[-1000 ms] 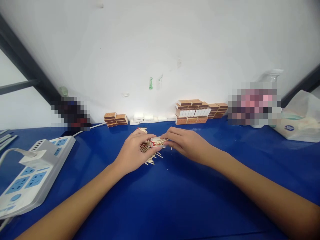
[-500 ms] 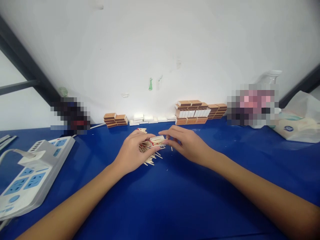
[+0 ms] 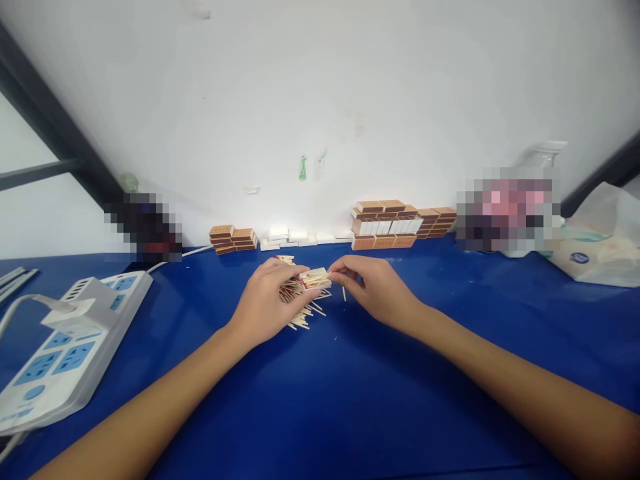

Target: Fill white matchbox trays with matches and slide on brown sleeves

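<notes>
My left hand [image 3: 263, 303] grips a small white matchbox tray [image 3: 320, 271] between thumb and fingers. Red-tipped matches [image 3: 313, 280] lie in the tray, some slanting out toward its right end. There my right hand [image 3: 373, 283] has its thumb and index finger pinched on the ends of matches; how many is too small to tell. Beneath and beside my left hand spreads a pile of loose matches [image 3: 301, 317], partly hidden by the hand. A single match [image 3: 344, 294] rests on the blue table just right of the tray.
White trays [image 3: 297, 237] line the wall, between a small stack of brown matchboxes [image 3: 233, 239] and a larger stack [image 3: 385, 227]. A power strip [image 3: 75, 360] with a plugged-in adapter lies at left. A tissue pack [image 3: 595, 257] is at far right, beside a blurred-out object.
My right hand's fingers have closed into a tighter pinch at the tray's right end. Matches in the tray now stand higher and more slanted. My left hand has hardly moved.
</notes>
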Demonstrator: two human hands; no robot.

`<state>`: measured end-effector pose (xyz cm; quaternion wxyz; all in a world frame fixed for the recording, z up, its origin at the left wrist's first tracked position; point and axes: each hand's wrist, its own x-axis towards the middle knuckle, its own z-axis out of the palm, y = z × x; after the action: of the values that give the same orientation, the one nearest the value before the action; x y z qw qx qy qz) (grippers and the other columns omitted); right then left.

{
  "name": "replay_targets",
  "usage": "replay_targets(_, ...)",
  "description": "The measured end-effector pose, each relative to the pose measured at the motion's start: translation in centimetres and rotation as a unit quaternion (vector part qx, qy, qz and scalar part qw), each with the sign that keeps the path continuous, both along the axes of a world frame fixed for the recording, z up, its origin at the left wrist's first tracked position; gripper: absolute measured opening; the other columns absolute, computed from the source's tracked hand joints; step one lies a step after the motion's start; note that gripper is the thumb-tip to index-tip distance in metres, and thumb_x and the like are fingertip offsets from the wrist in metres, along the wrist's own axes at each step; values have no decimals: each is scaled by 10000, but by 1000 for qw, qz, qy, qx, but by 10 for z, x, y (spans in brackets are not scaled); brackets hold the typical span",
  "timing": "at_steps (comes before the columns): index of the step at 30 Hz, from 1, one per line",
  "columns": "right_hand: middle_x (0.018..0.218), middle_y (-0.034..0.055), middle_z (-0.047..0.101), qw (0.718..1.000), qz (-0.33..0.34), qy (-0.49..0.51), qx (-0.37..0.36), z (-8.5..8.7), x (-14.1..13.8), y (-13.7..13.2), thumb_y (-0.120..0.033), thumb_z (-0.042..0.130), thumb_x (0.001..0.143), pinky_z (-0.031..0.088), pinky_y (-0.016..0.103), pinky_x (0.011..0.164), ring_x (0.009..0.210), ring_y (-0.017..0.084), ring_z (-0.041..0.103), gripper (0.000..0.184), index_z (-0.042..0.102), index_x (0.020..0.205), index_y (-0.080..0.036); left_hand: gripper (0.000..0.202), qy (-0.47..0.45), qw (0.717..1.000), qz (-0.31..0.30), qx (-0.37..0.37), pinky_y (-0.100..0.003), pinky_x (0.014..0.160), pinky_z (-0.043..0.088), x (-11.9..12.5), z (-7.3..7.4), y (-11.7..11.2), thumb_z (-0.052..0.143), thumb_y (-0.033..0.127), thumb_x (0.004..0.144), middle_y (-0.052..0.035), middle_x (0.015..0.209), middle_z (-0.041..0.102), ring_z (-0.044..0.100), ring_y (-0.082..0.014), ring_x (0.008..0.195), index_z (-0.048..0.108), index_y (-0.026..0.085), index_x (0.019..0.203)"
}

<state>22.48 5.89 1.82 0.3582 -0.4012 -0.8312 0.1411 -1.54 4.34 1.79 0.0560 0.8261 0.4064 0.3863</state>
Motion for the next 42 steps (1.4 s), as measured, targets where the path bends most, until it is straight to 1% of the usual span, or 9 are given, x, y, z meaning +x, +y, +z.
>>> replay_targets(7, 813, 0, 736, 999, -12, 22, 30, 2, 1, 1, -313, 679, 991, 452, 276, 635, 676, 127, 600, 144, 722, 897, -213, 363, 1, 1000, -7, 1, -448, 913, 579, 0, 0, 0, 812, 428, 888, -52, 1069, 798, 677, -253, 1023, 753, 252, 1200)
replay_targets(11, 797, 7, 733, 999, -1, 29, 30, 5, 0, -1, -335, 664, 997, 456, 278, 609, 666, 132, 600, 178, 729, 883, -215, 360, 0, 1000, -3, 2, -456, 919, 580, 0, 0, 0, 818, 422, 882, -52, 1074, 795, 678, -257, 1032, 752, 259, 1196)
replay_targets(16, 863, 30, 734, 999, 16, 29, 31, 5, -2, -4, -308, 620, 1023, 467, 277, 625, 710, 140, 612, 183, 764, 972, -209, 349, -12, 1000, 12, -10, -435, 922, 586, -1, -1, 1, 825, 402, 877, -46, 1095, 795, 695, -250, 1036, 755, 267, 1191)
replay_targets(20, 927, 51, 706, 998, 43, 25, 29, 6, -3, -6, -292, 595, 1037, 480, 276, 633, 747, 147, 608, 214, 779, 1117, -216, 319, -24, 999, 40, -12, -412, 879, 596, -1, -1, 1, 819, 406, 879, -52, 1063, 799, 715, -243, 981, 770, 248, 1151)
replay_targets(26, 1091, 69, 652, 995, 99, -3, -3, 5, -3, -8, -249, 533, 1058, 513, 275, 642, 744, 125, 608, 373, 648, 1413, -256, 324, -31, 996, 86, -14, -412, 864, 598, -1, -1, 1, 815, 435, 878, -54, 1042, 802, 726, -243, 958, 785, 236, 1132)
replay_targets(28, 1138, 81, 643, 995, 99, -13, 5, 4, -2, -8, -249, 537, 1053, 525, 286, 650, 735, 123, 611, 382, 636, 1422, -255, 330, -32, 995, 89, -18, -412, 859, 601, -1, -1, 1, 815, 446, 877, -54, 1041, 801, 726, -244, 957, 786, 239, 1132)
replay_targets(33, 1180, 95, 663, 998, 38, -12, 49, 0, -1, -8, -248, 560, 1034, 556, 336, 708, 718, 134, 613, 417, 589, 1448, -219, 333, -31, 996, 78, -15, -412, 874, 602, 1, 0, 0, 821, 437, 875, -51, 1044, 799, 721, -243, 969, 781, 242, 1141)
replay_targets(38, 1312, 107, 630, 995, 88, -44, 28, -2, -2, -10, -257, 529, 1050, 566, 326, 683, 770, 144, 643, 472, 528, 1521, -288, 292, -35, 997, 67, 5, -410, 859, 604, 3, 0, -1, 811, 440, 885, -37, 1012, 802, 715, -242, 963, 782, 265, 1117)
replay_targets(42, 1362, 126, 609, 996, 73, -51, 23, -3, -3, -12, -249, 530, 1040, 565, 324, 672, 773, 144, 655, 559, 434, 1590, -252, 306, -40, 997, 72, -5, -421, 882, 605, 2, 1, -2, 810, 436, 886, -44, 1044, 803, 722, -246, 986, 781, 258, 1134)
